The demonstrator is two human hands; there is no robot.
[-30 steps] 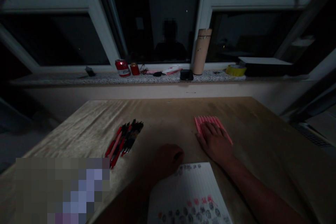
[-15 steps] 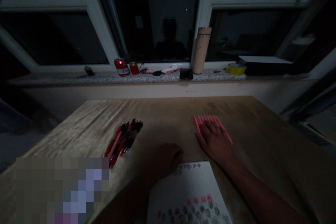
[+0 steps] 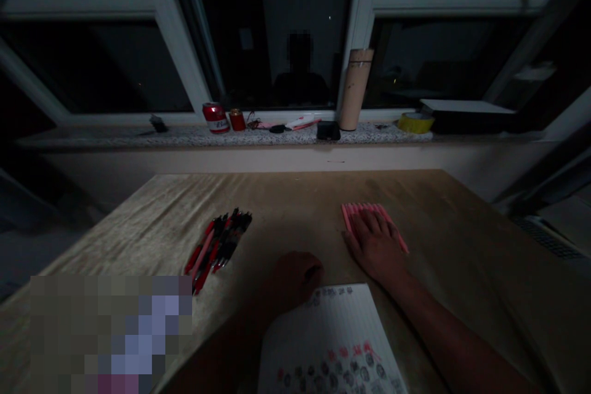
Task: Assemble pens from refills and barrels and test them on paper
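Observation:
My right hand (image 3: 376, 249) lies palm down with its fingers stretched over a row of slim pink pens or sticks (image 3: 362, 206) laid side by side. The palm and fingers hide part of that row. To its left, my left hand (image 3: 295, 277) rests on the table, curled in a loose fist, with a dark hollow between the fingers. Below the hands lies a lined sheet of paper (image 3: 323, 326) with black and red marks; the left hand touches or overlaps its upper left edge. A bunch of red and black pens (image 3: 217, 249) lies farther left.
The cloth-covered table (image 3: 295, 197) ends at a wall below a stone window sill (image 3: 268, 138). On the sill stand a red can (image 3: 215, 118), a small red jar (image 3: 237, 120), a tall tan cylinder (image 3: 356, 91), yellow tape (image 3: 415, 123) and a black box (image 3: 468, 118). A blurred patch covers the lower left.
The fingers of my right hand have straightened and shifted slightly over the pink row. My left hand, the paper and the pens stay where they were.

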